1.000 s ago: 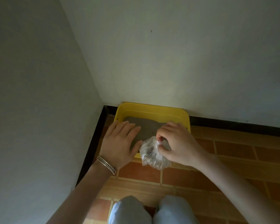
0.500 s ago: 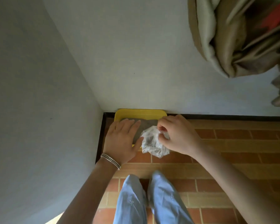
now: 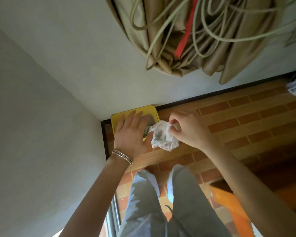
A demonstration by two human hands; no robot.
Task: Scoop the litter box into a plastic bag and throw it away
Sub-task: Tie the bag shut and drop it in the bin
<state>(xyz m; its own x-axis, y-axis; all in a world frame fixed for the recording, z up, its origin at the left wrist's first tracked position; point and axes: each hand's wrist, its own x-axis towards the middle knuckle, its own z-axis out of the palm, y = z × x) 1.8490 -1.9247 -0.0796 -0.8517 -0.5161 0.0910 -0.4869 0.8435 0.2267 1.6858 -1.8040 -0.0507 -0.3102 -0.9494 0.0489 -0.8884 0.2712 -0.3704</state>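
Note:
A yellow litter box (image 3: 117, 118) with grey litter sits on the floor in the wall corner. My left hand (image 3: 132, 134) hovers flat over it, fingers straight, thumb beside the bag. A small clear plastic bag (image 3: 162, 136), crumpled and with dark bits inside, hangs from my right hand (image 3: 189, 129), which pinches its top just right of the box. Most of the box is hidden under my left hand.
White walls meet at the left. Beige curtains and looped cords (image 3: 195, 35) with a red strip hang above. The floor is red-brown brick tile (image 3: 246, 117). My legs in light trousers (image 3: 161, 202) stand below. An orange object (image 3: 229, 202) lies at right.
The view has risen and pulled away from the box, which looks smaller. The curtains and cords have come into sight. Both hands keep their pose with the bag.

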